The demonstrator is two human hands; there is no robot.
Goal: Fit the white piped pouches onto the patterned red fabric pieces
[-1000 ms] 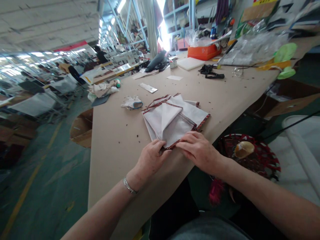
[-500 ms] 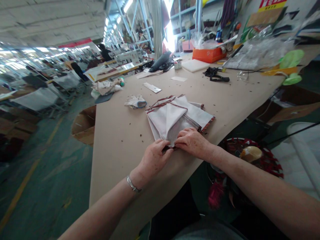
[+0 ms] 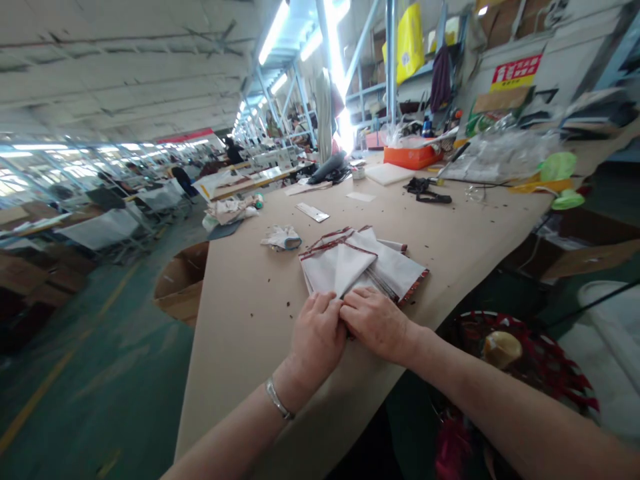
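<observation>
A stack of white fabric pieces with dark red-brown edging lies on the table, its top piece folded to a point toward me. My left hand, a silver bracelet at the wrist, has its fingers curled onto the near end of that cloth. Pressed close against it, my right hand also has bent fingers closed on the fabric. Both sets of fingertips meet at the fold, and the near edge of the cloth is mostly hidden beneath them.
On the tan table lie a white glove, a metal plate and black straps. An orange box stands farther back. Cardboard boxes sit at floor level, one by the left edge. A red-rimmed basket is below right.
My hands have drawn together and my fingers have moved up over the near edge of the cloth, covering it. The view has tilted upward.
</observation>
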